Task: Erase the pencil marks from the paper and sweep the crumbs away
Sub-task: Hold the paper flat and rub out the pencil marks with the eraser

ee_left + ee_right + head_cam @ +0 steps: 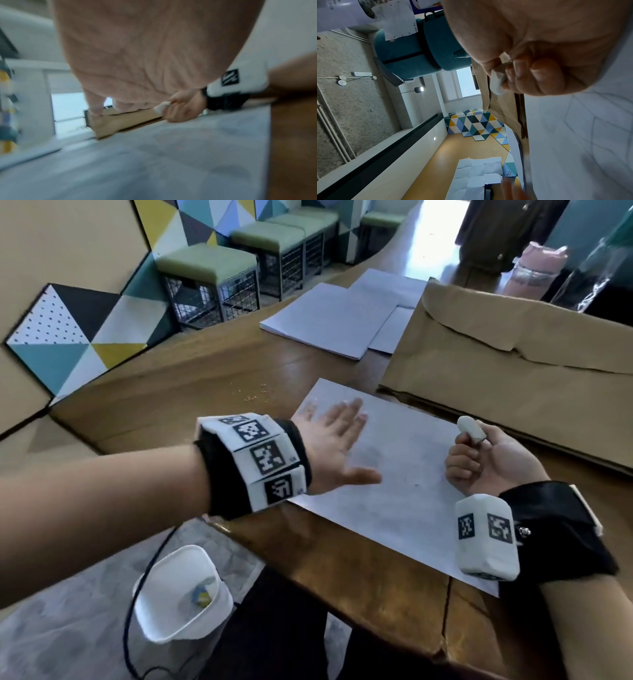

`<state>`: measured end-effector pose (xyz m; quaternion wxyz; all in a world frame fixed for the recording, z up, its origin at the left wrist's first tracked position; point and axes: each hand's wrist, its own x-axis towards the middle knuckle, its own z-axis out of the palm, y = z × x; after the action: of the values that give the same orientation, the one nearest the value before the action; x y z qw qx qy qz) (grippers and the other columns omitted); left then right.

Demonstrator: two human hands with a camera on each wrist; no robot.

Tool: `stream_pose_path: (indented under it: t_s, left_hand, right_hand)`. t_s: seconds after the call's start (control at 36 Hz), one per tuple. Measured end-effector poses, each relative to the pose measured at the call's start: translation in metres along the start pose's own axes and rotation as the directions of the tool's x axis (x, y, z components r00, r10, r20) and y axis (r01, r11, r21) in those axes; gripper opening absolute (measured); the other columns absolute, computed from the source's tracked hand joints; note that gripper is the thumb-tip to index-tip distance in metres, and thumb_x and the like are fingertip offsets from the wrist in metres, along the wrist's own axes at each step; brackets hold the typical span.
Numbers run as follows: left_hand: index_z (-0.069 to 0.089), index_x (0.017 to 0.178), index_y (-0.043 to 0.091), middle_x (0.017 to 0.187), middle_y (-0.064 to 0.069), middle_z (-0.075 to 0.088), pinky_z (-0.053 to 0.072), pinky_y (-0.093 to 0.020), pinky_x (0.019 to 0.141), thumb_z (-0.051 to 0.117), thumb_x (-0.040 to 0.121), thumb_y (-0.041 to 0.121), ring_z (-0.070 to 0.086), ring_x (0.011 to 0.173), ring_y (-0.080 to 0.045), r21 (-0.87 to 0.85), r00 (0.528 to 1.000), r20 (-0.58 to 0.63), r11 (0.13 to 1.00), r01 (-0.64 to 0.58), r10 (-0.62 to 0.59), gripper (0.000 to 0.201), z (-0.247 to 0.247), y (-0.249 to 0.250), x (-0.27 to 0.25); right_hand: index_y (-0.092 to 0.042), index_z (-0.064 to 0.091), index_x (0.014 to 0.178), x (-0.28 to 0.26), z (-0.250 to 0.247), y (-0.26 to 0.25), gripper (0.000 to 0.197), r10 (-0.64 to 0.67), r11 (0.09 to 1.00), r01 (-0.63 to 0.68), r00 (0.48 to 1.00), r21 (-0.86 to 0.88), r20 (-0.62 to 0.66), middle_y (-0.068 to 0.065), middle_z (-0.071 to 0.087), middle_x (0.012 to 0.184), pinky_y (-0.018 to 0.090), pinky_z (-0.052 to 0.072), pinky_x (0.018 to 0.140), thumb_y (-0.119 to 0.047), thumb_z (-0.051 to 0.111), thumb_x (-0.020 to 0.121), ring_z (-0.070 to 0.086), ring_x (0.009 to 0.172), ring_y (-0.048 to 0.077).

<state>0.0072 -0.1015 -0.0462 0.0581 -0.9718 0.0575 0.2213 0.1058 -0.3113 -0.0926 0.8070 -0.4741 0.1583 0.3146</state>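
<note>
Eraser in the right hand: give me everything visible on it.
The small white block eraser has a rounded, worn-looking tip and a matte, rubbery look. The right hand grips it, fingers curled round its lower part, so only the upper end shows, pointing up and away from the person. It is held above the right side of the white paper sheet, not touching it. The right wrist view shows the same white end poking out past the fingertips.

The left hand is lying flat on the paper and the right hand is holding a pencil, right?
Not quite. The right hand is holding a white eraser, not a pencil; the head view shows it poking out of the curled fingers. The rest is right: the left hand is flat and open on the paper.
</note>
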Motion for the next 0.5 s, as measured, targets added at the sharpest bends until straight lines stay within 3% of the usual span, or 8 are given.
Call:
stream_pose_path:
  t_s: [0.08, 0.14, 0.22, 0.31, 0.36, 0.39, 0.44, 0.5]
  left_hand:
    - [-0.016, 0.149, 0.016, 0.154, 0.000, -0.028, -0.009, -0.039, 0.118, 0.017, 0.092, 0.063, -0.019, 0.145, -0.014, -0.172, 0.961, -0.002, 0.946, -0.274, 0.278, 0.082, 0.001, 0.050, 0.006]
    - [-0.012, 0.150, 0.022, 0.156, 0.003, -0.023, -0.009, -0.038, 0.117, 0.018, 0.095, 0.058, -0.017, 0.146, -0.014, -0.218, 0.910, 0.028, 0.891, -0.399, 0.415, 0.073, 0.009, 0.074, 0.009]
    - [-0.010, 0.150, 0.030, 0.157, 0.008, -0.018, -0.011, -0.039, 0.118, 0.014, 0.097, 0.055, -0.016, 0.146, -0.013, -0.204, 0.866, 0.137, 0.869, -0.451, 0.482, 0.063, 0.018, 0.078, 0.012]
    - [-0.015, 0.149, 0.030, 0.155, 0.011, -0.023, -0.008, -0.037, 0.119, 0.010, 0.092, 0.062, -0.016, 0.145, -0.012, -0.144, 0.931, 0.190, 0.946, -0.289, 0.313, 0.070, 0.019, 0.044, 0.013]
    - [-0.013, 0.150, 0.021, 0.157, 0.003, -0.019, 0.002, -0.039, 0.120, 0.010, 0.085, 0.072, -0.006, 0.148, -0.017, -0.091, 0.981, 0.183, 0.994, -0.056, 0.072, 0.086, 0.018, 0.016, 0.010]
    - [-0.006, 0.151, 0.015, 0.159, -0.004, -0.010, 0.009, -0.041, 0.119, 0.011, 0.079, 0.078, 0.005, 0.148, -0.023, -0.048, 0.981, 0.174, 0.994, 0.096, -0.086, 0.098, 0.017, 0.004, 0.007]
    - [0.004, 0.150, 0.004, 0.158, -0.016, 0.003, 0.018, -0.046, 0.117, 0.012, 0.068, 0.087, 0.016, 0.144, -0.035, 0.046, 0.921, 0.178, 0.937, 0.345, -0.348, 0.117, 0.015, -0.013, 0.003]
    - [-0.004, 0.149, 0.001, 0.157, -0.020, -0.006, 0.009, -0.052, 0.117, 0.010, 0.065, 0.089, 0.005, 0.145, -0.038, 0.078, 0.896, 0.164, 0.911, 0.404, -0.412, 0.123, 0.014, -0.015, 0.002]
  right_hand:
    - [-0.014, 0.043, 0.054, 0.001, -0.001, 0.000, 0.023, -0.005, 1.000, 0.005, 1.000, -0.003, -0.002, -0.004, 0.028, 0.041, 0.016, 0.028, 0.030, -0.029, 0.059, 0.061, 0.027, 0.028, 0.011]
    - [-0.014, 0.044, 0.055, 0.001, -0.002, 0.000, 0.023, 0.001, 1.000, -0.001, 1.000, 0.000, 0.004, -0.004, 0.028, 0.041, 0.017, 0.029, 0.029, -0.028, 0.062, 0.057, 0.027, 0.028, 0.010]
    - [-0.016, 0.041, 0.060, 0.001, -0.003, 0.000, 0.020, 0.009, 1.000, -0.010, 1.000, -0.003, -0.008, -0.004, 0.029, 0.041, 0.016, 0.028, 0.030, -0.030, 0.054, 0.064, 0.027, 0.029, 0.010]
    - [-0.016, 0.040, 0.061, 0.001, -0.003, -0.001, 0.020, 0.009, 1.000, -0.009, 1.000, 0.002, -0.025, -0.004, 0.029, 0.041, 0.016, 0.027, 0.031, -0.032, 0.051, 0.067, 0.027, 0.029, 0.010]
    - [-0.016, 0.040, 0.061, 0.001, -0.004, -0.001, 0.021, 0.011, 1.000, -0.011, 0.999, 0.011, -0.038, -0.004, 0.029, 0.042, 0.016, 0.026, 0.032, -0.031, 0.052, 0.071, 0.027, 0.030, 0.011]
    - [-0.016, 0.040, 0.061, 0.002, -0.005, -0.001, 0.024, 0.011, 1.000, -0.011, 0.999, 0.014, -0.044, -0.004, 0.029, 0.042, 0.016, 0.026, 0.032, -0.032, 0.050, 0.076, 0.027, 0.030, 0.011]
    - [-0.016, 0.040, 0.062, 0.003, -0.005, -0.001, 0.026, 0.011, 1.000, -0.010, 0.999, 0.013, -0.050, -0.004, 0.029, 0.042, 0.016, 0.026, 0.033, -0.032, 0.049, 0.080, 0.026, 0.030, 0.011]
    - [-0.016, 0.040, 0.062, 0.004, -0.004, -0.001, 0.022, 0.006, 1.000, -0.005, 0.999, 0.011, -0.044, -0.004, 0.028, 0.042, 0.016, 0.026, 0.033, -0.032, 0.052, 0.071, 0.026, 0.030, 0.011]
